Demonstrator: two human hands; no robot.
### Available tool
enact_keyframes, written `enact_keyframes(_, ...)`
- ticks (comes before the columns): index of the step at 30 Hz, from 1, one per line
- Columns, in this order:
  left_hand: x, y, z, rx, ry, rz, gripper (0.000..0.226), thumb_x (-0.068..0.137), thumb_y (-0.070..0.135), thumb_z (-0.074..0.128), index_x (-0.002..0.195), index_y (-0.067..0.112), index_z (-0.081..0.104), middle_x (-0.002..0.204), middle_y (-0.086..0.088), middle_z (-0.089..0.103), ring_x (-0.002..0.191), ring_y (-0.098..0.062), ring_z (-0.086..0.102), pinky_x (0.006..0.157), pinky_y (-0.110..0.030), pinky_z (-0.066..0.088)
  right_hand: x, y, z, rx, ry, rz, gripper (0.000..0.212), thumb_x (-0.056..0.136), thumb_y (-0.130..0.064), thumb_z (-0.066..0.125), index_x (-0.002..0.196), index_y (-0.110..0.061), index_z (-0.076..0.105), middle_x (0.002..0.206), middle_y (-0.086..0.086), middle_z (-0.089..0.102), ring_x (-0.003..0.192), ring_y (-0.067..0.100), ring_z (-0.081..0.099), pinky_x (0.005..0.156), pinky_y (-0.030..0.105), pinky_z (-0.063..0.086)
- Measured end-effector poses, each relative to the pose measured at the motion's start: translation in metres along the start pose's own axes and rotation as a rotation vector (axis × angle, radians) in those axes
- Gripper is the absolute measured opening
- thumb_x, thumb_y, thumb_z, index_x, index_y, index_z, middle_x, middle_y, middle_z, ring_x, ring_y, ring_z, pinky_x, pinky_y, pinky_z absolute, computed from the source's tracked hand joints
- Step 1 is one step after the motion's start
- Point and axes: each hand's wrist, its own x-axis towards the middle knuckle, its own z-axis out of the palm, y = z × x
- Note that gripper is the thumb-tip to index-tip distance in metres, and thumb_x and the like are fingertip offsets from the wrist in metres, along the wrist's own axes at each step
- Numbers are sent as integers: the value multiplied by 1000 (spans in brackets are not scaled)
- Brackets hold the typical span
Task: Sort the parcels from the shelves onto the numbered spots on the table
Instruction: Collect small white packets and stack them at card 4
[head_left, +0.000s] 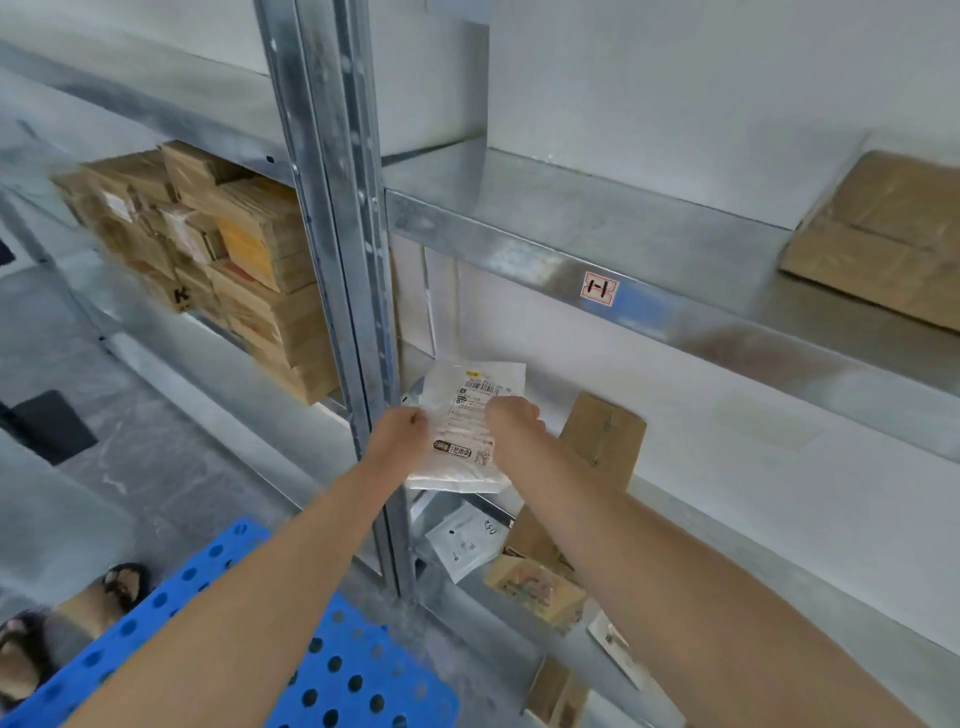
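Since its label (480, 387) likely needs reading, left hand (410, 427) and right hand (513, 415) each grip the white mailer (462, 462) face-up (carton (603, 431) at 3 o'clock).

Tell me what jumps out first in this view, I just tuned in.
The left hand and right hand hold a white labelled parcel at centre, beside the metal shelf post. Stacked cardboard boxes fill the shelf at left, and a blue perforated board sits at the bottom.
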Motion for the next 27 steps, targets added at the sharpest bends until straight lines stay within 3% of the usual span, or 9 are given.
enact_keyframes(3,-32,-10,-14,-106,-1,30,26,95,11,43,87,4,67,81,-13,59,76,-23,50,70,-28,38,-22,7,4,144,78,0,45,90,-16,39,132,-2,46,123,8,52,110,26,50,87,33,43)
enact_keyframes(5,-54,-21,-26,-157,40,35,24,92,11,45,78,11,65,75,-10,57,74,-22,48,70,-30,39,-54,14,2,182,87,-74,35,91,-13,39,121,1,51,103,8,48,86,22,47,71,28,38)
enact_keyframes(8,-97,-24,-47,-231,94,77,18,94,15,45,80,19,57,75,-8,52,73,-19,44,68,-29,36,-103,23,-4,155,84,-210,31,96,-15,39,119,0,53,102,11,57,68,19,49,48,24,33)
enact_keyframes(13,-170,-32,-85,-334,224,114,27,98,14,43,77,18,59,75,-4,56,71,-19,49,66,-27,40,-165,24,1,184,-31,-436,30,93,-7,37,117,-3,54,111,10,64,86,23,60,50,23,42)
enact_keyframes(16,-210,-44,-102,-367,331,101,28,99,13,41,84,7,64,74,-7,56,70,-19,49,61,-27,41,-194,19,9,193,-128,-542,31,89,-4,38,115,-5,56,112,9,65,96,26,63,70,32,55)
enact_keyframes(18,-235,-55,-110,-406,423,74,29,99,12,41,86,2,65,80,-12,60,73,-20,53,68,-36,50,-211,19,19,152,-190,-570,30,90,-7,39,114,-7,57,113,8,65,96,25,64,74,35,56)
enact_keyframes(21,-264,-73,-114,-394,533,14,27,98,14,40,84,10,62,87,-12,64,78,-20,55,76,-43,52,-232,27,36,78,-280,-643,23,94,-8,39,110,-8,55,106,2,62,85,19,60,55,25,48)
enact_keyframes(24,-285,-91,-110,-367,609,-38,30,99,13,41,86,-5,61,71,-7,56,64,-15,46,60,-30,41,-240,39,54,15,-355,-676,26,95,-9,39,117,-7,52,112,3,61,88,19,58,46,20,37)
enact_keyframes(27,-299,-111,-100,-311,670,-99,28,98,12,43,77,-3,55,61,0,45,55,-10,35,51,-22,29,-241,51,75,-49,-402,-669,24,95,-8,40,117,-7,49,111,4,59,87,19,57,47,21,37)
